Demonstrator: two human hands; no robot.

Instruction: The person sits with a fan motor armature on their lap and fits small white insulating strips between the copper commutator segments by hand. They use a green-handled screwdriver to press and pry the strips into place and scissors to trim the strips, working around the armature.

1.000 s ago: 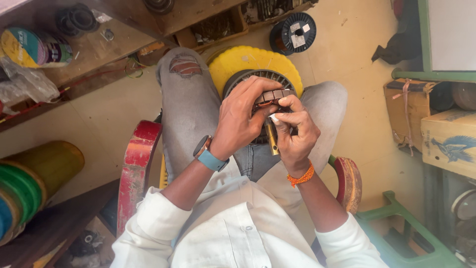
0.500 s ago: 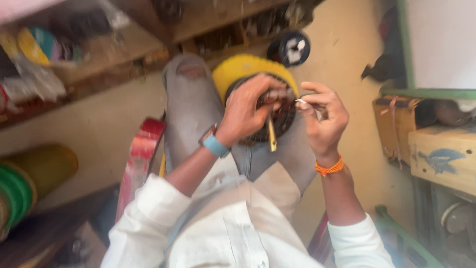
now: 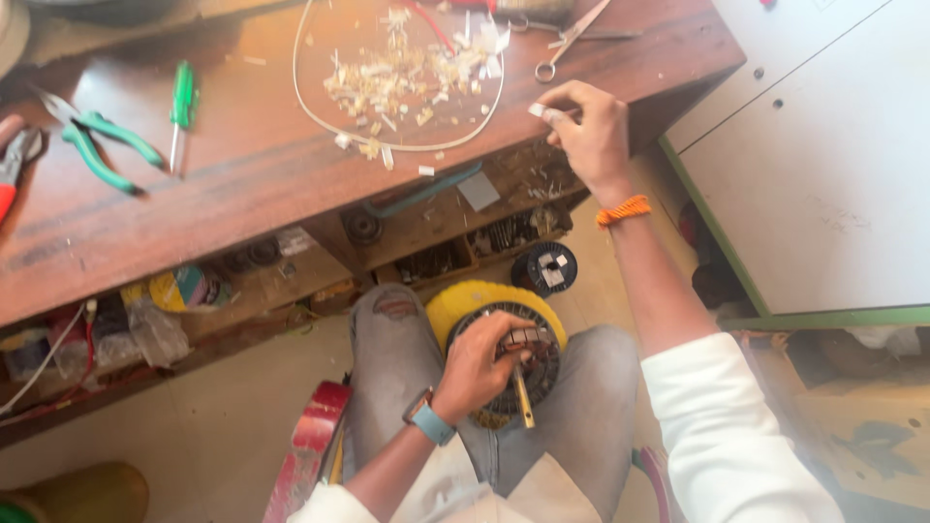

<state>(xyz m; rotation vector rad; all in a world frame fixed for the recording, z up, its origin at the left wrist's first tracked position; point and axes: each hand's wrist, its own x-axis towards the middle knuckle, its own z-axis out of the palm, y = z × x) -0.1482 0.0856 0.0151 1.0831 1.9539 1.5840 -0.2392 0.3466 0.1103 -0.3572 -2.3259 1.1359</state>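
Note:
A round motor stator [image 3: 528, 368] with copper windings rests on my lap over a yellow disc [image 3: 465, 298]. My left hand [image 3: 481, 363] lies on the stator and grips a thin yellow-handled tool [image 3: 522, 399] that points down toward me. My right hand [image 3: 586, 131] is stretched out to the wooden workbench [image 3: 232, 165] and pinches a small white paper strip [image 3: 536, 110] at the bench's front edge. A heap of white paper scraps [image 3: 407, 77] lies inside a loop of pale wire [image 3: 320, 121] on the bench.
Scissors [image 3: 572, 39] lie at the bench's far right. Green-handled pliers [image 3: 102, 145] and a green screwdriver [image 3: 180, 107] lie at its left. A shelf under the bench holds tape rolls, wire spools [image 3: 544, 268] and clutter. A white cabinet [image 3: 833, 165] stands to the right.
My right hand has left the stator and reached up to the bench edge, pinching a paper strip. The view has tilted up to show the benchtop. My left hand stays on the stator.

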